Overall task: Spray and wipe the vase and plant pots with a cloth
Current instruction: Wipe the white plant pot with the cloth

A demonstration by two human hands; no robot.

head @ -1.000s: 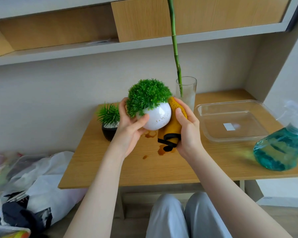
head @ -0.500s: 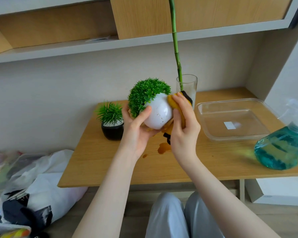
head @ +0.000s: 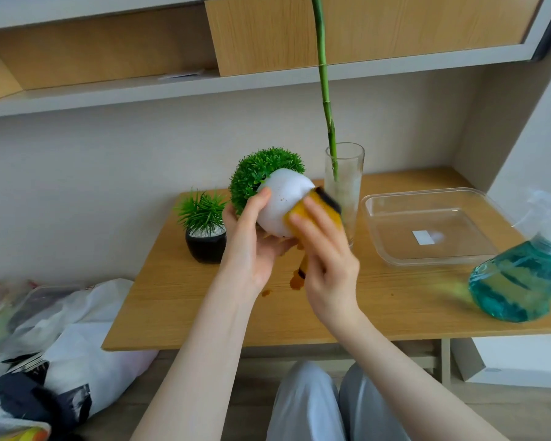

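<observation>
**White pot held tilted above the table, cloth pressed on it**

The left hand (head: 252, 249) holds the round white ceramic pot with a green ball plant (head: 282, 203) in a clenched grip, tilted away and raised above the light wooden table (head: 178, 300). The right hand (head: 326, 259) presses the yellow cloth with black edge (head: 312, 211) flat against the pot's side, fingers nearly straight. The small black pot with spiky green plant (head: 205, 237) stands just left. The tall clear glass vase with 1 green stem (head: 345, 186) stands behind. The blue spray bottle (head: 519, 275) is at the right, near a clear plastic tray (head: 427, 227).
</observation>
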